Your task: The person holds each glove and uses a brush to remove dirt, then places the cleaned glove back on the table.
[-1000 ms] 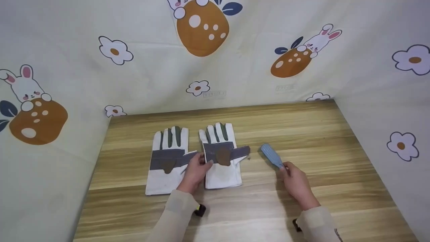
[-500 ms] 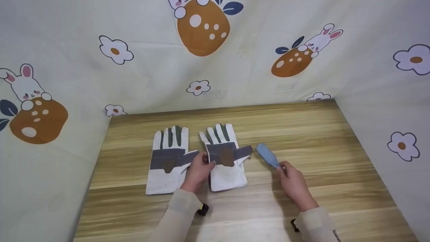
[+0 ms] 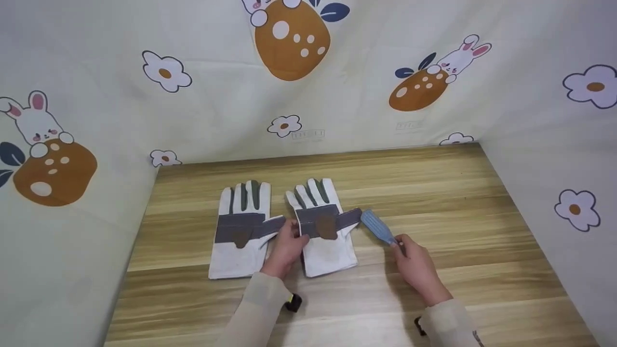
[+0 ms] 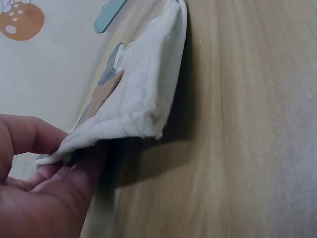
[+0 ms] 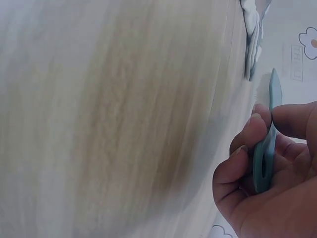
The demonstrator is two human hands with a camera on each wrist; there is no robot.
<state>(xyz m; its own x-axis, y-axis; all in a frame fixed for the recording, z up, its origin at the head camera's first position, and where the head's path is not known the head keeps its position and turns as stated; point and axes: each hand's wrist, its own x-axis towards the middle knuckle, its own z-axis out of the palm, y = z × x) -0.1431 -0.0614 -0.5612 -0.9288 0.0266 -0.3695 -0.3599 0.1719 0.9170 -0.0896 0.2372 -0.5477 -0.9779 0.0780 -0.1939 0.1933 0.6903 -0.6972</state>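
Two white work gloves with dark blue bands and brown patches lie side by side in the head view. My left hand pinches the near edge of the right glove; in the left wrist view the cuff is raised over the table on that side. The left glove lies flat, its thumb beside my left hand. My right hand holds a small blue brush by its handle, which has a hole at the end. Its ridged head reaches the right glove's thumb tip.
The wood-grain table carries the gloves. A pale cloth printed with rabbits and flowers stands as a wall behind and at both sides. Black straps show at the wrists.
My right hand has moved the brush leftward, up to the glove's thumb. My left hand has shifted slightly right, and the right glove's cuff has swung right and nearer.
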